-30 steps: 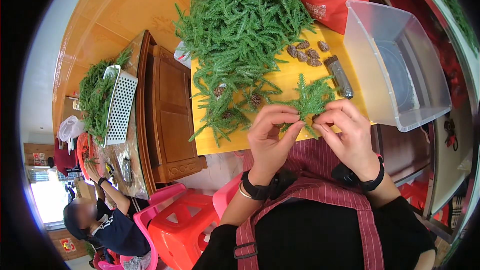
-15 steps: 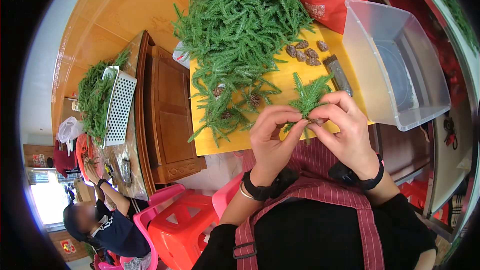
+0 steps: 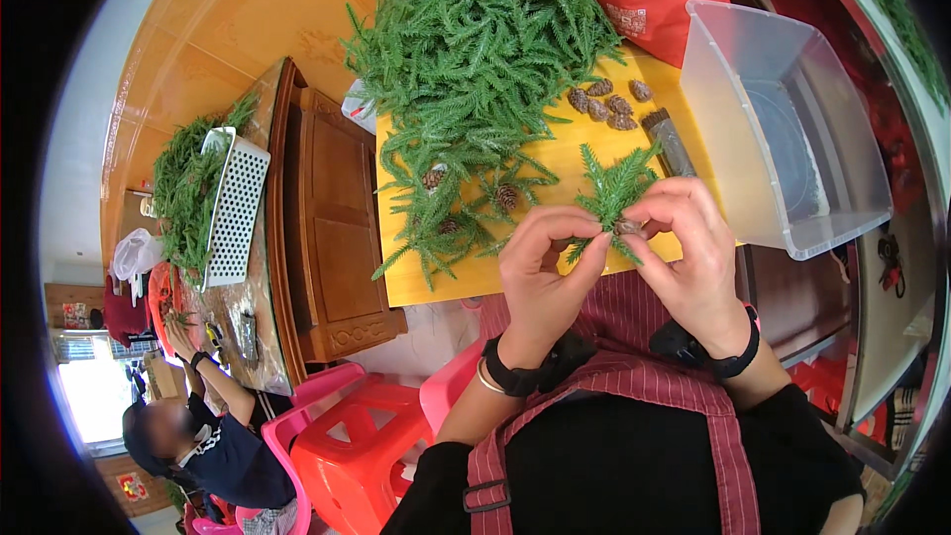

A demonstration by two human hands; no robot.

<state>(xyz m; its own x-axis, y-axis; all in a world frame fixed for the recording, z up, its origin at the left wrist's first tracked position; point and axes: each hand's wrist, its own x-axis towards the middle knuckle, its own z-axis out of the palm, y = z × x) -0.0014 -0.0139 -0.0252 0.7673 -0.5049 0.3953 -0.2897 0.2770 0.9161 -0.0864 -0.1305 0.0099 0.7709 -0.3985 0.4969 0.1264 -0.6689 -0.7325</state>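
While both hands meet | left hand (image 3: 543, 272) and right hand (image 3: 688, 253) fingertips pinch green sprig (image 3: 614, 193) base | sprig's long axis runs up-away from fingertips | hands equally near

wooden cabinet (image 3: 337, 228), red stools (image 3: 362, 466), bright window (image 3: 94, 391)

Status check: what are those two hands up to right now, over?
Both hands, left hand and right hand, pinching one green sprig. Held above yellow board. Nothing blocking.

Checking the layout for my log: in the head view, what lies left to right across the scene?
White perforated basket → dark wooden cabinet → green sprig pile → left hand → right hand → clear plastic bin.
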